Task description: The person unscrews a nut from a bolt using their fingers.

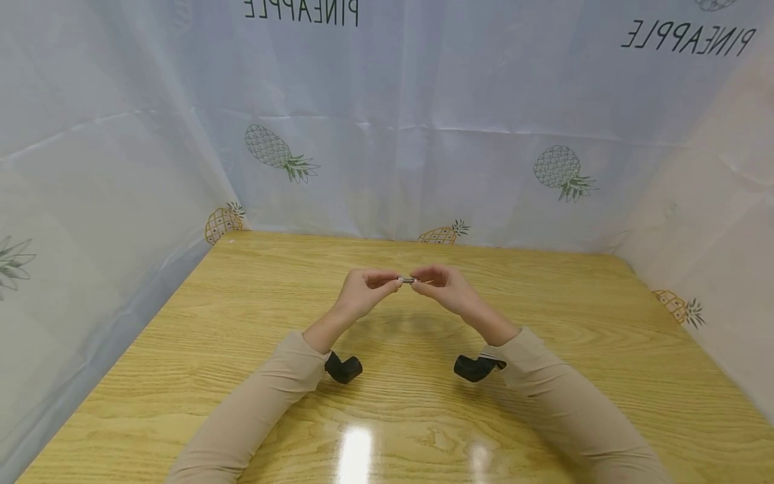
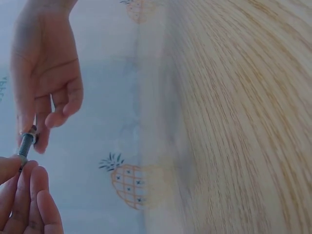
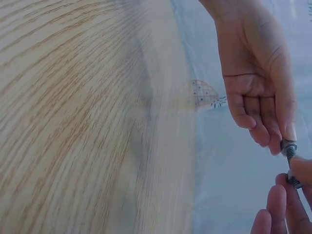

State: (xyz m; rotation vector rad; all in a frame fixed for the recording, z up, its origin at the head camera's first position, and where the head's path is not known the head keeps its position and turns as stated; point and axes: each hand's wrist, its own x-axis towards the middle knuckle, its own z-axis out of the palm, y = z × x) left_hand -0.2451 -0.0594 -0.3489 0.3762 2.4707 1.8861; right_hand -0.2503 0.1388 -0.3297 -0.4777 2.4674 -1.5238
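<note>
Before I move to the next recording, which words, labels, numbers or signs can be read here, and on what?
"PINEAPPLE": back curtain, upper left of the head view, running right to left.
"PINEAPPLE": same curtain, upper right, running right to left.
Lettering at the edges of both wrist views: too small and blurred to read whole.
Threaded metal piece: no readable marking.

I saw a ridged metal bolt (image 2: 25,145), a glossy wood-grained tabletop (image 1: 417,410), matt cloth sleeves (image 1: 260,403), and a smooth, faintly shiny curtain (image 1: 393,87).
</note>
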